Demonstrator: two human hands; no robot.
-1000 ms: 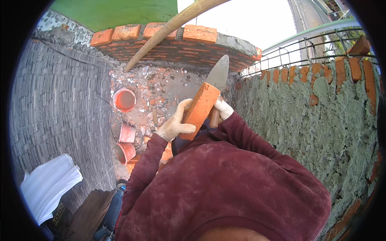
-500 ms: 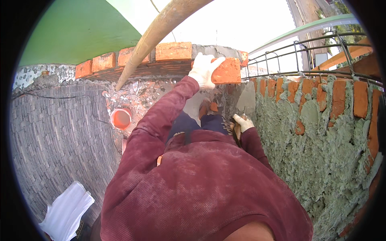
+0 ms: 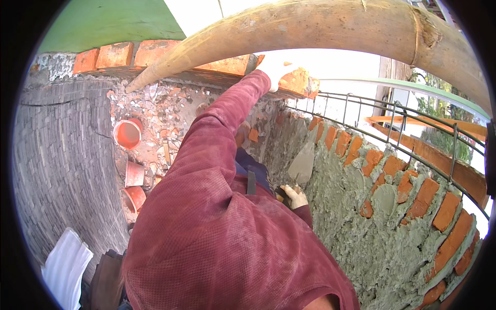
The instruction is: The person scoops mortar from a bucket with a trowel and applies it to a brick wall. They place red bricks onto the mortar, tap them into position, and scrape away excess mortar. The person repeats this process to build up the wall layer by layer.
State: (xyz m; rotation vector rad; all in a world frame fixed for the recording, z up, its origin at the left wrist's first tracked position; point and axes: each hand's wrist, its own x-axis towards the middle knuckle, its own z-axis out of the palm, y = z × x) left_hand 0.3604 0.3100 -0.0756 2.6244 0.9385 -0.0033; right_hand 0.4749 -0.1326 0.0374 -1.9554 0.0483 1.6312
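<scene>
My left hand (image 3: 277, 71), in a white glove, reaches to the far end of the brick row. Its fingers and thumb grip an orange brick (image 3: 295, 82) that sits at the wall top, beside the end of the row; the glove hides much of it. Low near my waist, my gloved right hand (image 3: 294, 197) is closed round the handle of a trowel (image 3: 302, 163). The trowel's pointed grey blade points away from me, close to the mortar-covered wall (image 3: 336, 217).
A thick bamboo pole (image 3: 310, 26) slants across the view above the brick row (image 3: 114, 55). Steel rebar (image 3: 398, 113) runs along the right wall's top. Orange buckets (image 3: 127, 134) stand on the rubble-strewn floor (image 3: 155, 108) at left. A white sheet (image 3: 67, 263) lies lower left.
My left hand has carried the brick from in front of the wall onto its top end. My body and view have turned, and the bamboo pole now spans the upper view.
</scene>
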